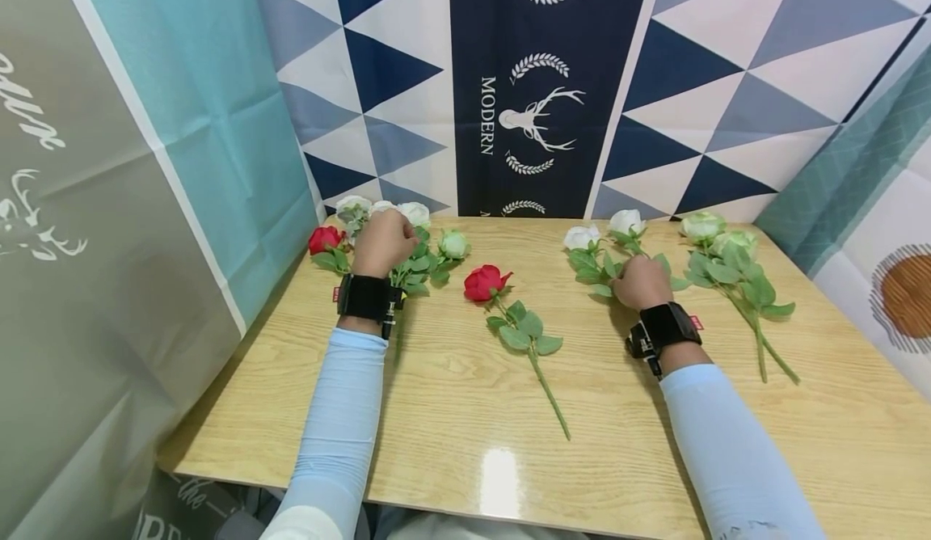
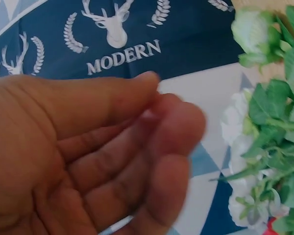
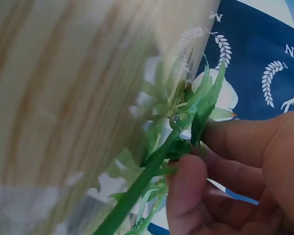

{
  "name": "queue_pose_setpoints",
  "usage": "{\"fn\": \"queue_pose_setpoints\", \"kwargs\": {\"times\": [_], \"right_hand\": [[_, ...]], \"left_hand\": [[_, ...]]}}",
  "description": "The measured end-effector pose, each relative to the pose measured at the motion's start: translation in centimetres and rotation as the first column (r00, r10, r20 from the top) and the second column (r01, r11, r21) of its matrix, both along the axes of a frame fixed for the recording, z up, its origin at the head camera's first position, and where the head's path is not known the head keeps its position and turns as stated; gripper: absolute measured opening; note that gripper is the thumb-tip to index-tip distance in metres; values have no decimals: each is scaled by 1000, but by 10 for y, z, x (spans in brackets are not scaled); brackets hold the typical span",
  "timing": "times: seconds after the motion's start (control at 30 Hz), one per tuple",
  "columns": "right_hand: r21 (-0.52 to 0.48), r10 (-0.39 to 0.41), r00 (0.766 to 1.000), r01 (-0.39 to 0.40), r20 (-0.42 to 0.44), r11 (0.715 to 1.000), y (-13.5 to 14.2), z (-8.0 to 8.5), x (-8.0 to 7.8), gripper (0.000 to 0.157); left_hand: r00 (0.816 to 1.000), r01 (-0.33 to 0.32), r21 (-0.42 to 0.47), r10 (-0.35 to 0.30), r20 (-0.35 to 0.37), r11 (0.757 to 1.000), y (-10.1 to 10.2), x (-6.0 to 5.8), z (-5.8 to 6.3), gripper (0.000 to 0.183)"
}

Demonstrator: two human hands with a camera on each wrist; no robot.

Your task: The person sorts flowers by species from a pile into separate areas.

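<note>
My right hand (image 1: 643, 283) pinches the leaves of a white rose (image 1: 627, 222) between thumb and fingers. In the right wrist view, a green leaf (image 3: 208, 105) stands between the fingertips, and the thick stem (image 3: 142, 178) runs down past them. Another white rose (image 1: 582, 238) lies just left of that hand. Over the bunch at the back left, my left hand (image 1: 383, 242) hovers with loosely curled fingers, holding nothing. Several white roses (image 1: 414, 214), a red rose (image 1: 325, 239) and a pale green rose (image 1: 454, 244) lie around and beneath it; the hand hides part of them.
A single red rose (image 1: 487, 283) with a leafy stem lies mid-table between the hands. Two pale green roses (image 1: 735, 242) lie at the right, stems toward me. The wooden table (image 1: 451, 411) meets patterned cloth (image 1: 407, 63) at its back and left.
</note>
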State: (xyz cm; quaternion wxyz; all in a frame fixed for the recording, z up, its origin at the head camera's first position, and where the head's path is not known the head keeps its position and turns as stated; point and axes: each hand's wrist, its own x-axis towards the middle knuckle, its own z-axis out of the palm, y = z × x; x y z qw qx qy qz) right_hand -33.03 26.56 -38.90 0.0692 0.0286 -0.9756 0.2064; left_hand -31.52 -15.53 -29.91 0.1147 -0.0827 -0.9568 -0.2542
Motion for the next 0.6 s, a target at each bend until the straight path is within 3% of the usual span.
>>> {"fn": "queue_pose_setpoints", "kwargs": {"times": [0.13,0.4,0.6], "right_hand": [[-22,6,999,-5,42,1000,0,1,1,54],[-30,17,993,-14,115,999,0,10,4,49],[-21,14,995,-12,101,1000,-2,23,8,50]], "left_hand": [[996,-47,-49,50,73,998,-2,-3,-5,35],[988,-116,-90,124,92,989,-7,-18,-29,48],[975,-173,-121,188,122,977,-8,-27,-44,40]]}}
